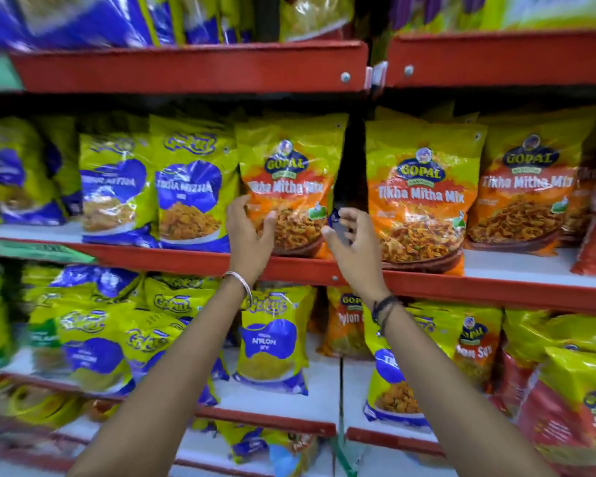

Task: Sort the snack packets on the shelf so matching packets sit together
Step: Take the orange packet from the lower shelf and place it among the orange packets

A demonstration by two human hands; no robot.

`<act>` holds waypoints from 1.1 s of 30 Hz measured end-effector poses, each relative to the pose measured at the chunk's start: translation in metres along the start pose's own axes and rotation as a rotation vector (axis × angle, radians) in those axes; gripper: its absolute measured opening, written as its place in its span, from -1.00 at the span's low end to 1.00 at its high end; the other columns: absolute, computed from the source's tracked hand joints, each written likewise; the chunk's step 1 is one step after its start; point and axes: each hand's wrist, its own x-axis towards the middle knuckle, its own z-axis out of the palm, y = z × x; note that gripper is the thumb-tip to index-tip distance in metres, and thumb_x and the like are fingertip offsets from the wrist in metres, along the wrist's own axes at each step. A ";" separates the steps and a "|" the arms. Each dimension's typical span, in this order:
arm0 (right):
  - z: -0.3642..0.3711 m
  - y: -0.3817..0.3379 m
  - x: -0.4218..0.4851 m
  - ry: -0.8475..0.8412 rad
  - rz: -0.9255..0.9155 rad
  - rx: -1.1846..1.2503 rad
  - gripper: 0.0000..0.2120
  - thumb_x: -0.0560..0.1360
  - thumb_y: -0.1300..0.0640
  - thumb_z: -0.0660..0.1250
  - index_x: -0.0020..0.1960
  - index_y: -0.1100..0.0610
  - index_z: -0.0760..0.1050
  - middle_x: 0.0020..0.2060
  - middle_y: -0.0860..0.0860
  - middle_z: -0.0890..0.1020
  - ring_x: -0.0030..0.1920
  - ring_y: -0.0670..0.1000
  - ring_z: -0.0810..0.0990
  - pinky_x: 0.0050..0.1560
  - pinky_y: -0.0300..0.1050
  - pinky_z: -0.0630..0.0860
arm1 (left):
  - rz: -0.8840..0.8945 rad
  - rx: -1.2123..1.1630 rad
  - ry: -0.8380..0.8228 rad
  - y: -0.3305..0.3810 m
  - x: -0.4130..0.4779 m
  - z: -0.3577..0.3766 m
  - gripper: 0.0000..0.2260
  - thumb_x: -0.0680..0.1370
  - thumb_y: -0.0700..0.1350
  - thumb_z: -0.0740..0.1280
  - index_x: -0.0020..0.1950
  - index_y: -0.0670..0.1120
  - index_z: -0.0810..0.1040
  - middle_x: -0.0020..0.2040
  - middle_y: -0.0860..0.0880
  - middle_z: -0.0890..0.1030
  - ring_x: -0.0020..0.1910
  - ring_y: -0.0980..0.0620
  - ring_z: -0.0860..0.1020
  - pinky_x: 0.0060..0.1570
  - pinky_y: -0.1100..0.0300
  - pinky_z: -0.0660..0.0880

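Note:
An orange Tikha Mitha Mix packet stands upright on the middle shelf, and both my hands are raised to it. My left hand is cupped against its lower left side, fingers spread and thumb lying across the front. My right hand is at the packet's lower right edge, where a small dark blue piece sits between thumb and fingers. I cannot tell what that piece is. Two matching orange packets stand to the right. Yellow-and-blue Tikha Mitha packets stand to the left.
A dark upright post splits the middle shelf between the orange packets. The shelf below holds yellow-and-blue Nylon Sev packets, a mixed heap at left and red and yellow packets at right. A red shelf lip runs overhead.

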 end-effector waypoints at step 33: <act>-0.053 -0.005 -0.091 0.040 0.032 0.257 -0.67 0.29 0.09 0.51 0.05 0.01 0.59 -0.03 -0.04 0.71 0.03 -0.03 0.66 0.07 -0.11 0.57 | -0.289 -0.382 -0.165 0.039 -0.100 -0.034 -0.37 0.14 0.25 0.53 0.12 0.03 0.52 -0.03 0.06 0.68 -0.06 0.11 0.65 0.00 0.00 0.61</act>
